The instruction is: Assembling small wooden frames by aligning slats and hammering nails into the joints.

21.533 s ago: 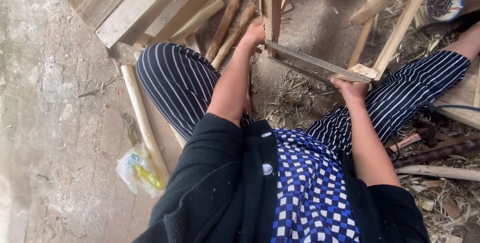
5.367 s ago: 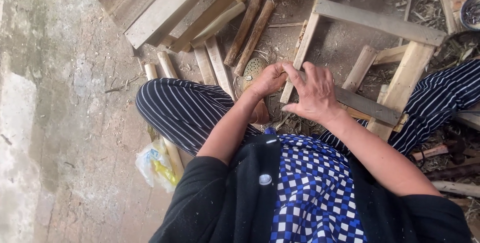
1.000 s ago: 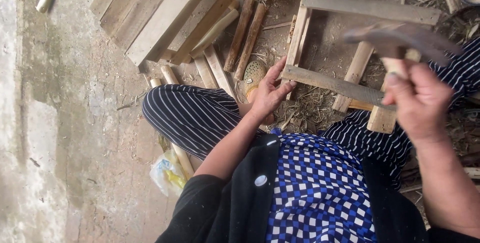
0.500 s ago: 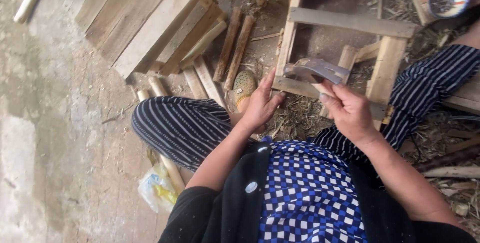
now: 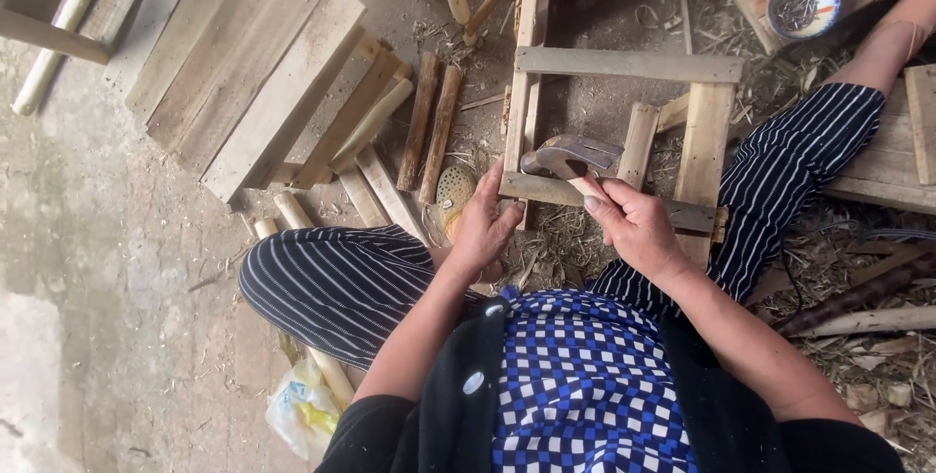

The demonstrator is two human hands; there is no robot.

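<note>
Right hand (image 5: 636, 227) is clenched around the wooden handle of a hammer (image 5: 570, 157), with the metal head down on the near slat (image 5: 546, 190) of the wooden frame (image 5: 629, 64), close to its left corner. Left hand (image 5: 484, 224) is released, fingers spread, palm and fingertips pressed against the left end of that same slat where it meets the frame's side rail, just beside the hammer head. Frame lies flat on the dirt between the person's knees, both legs in striped trousers. A perforated sandal (image 5: 452, 192) sits just left of the left hand. Two short round logs (image 5: 429, 122) lie side by side left of the frame, and beyond them is a stack of planks (image 5: 253, 73). Bowl of nails (image 5: 802, 7) sits at top right on another board, well apart from the hands. A crumpled plastic bag (image 5: 302, 413) lies on the concrete by the left thigh. Straw and wood scraps lie at right.
</note>
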